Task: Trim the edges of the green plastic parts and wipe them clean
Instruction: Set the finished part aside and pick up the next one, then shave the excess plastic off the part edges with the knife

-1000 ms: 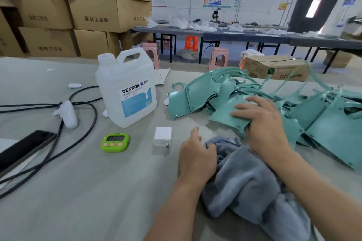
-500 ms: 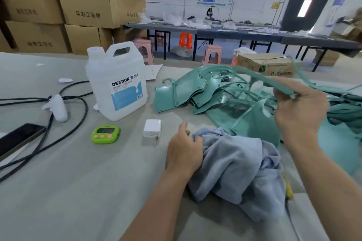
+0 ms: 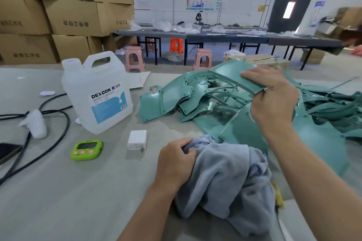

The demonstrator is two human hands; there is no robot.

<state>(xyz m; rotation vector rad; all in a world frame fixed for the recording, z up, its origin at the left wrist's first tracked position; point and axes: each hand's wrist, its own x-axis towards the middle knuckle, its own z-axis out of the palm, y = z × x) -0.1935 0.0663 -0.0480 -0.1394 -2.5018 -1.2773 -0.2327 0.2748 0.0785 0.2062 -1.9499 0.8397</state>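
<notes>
A heap of green plastic parts [image 3: 176, 101] covers the table's middle and right. My right hand [image 3: 274, 96] grips one curved green part [image 3: 231, 73] by its right end and holds it lifted above the heap. A crumpled grey cloth [image 3: 231, 174] lies on the table in front of the heap. My left hand [image 3: 176, 162] grips the cloth's left edge. A large flat green part [image 3: 317, 143] lies partly behind my right forearm.
A white DEXCON jug [image 3: 98, 96] stands left of the heap. In front of it lie a white charger [image 3: 137, 140] and a green timer [image 3: 86, 149]. Black cables [image 3: 49, 123] and a white handle-shaped object [image 3: 35, 123] lie at far left. Cardboard boxes [image 3: 74, 15] are stacked behind.
My right hand went from resting on the heap to gripping a curved green part and lifting it. My left hand closed on the cloth's edge and stayed in place.
</notes>
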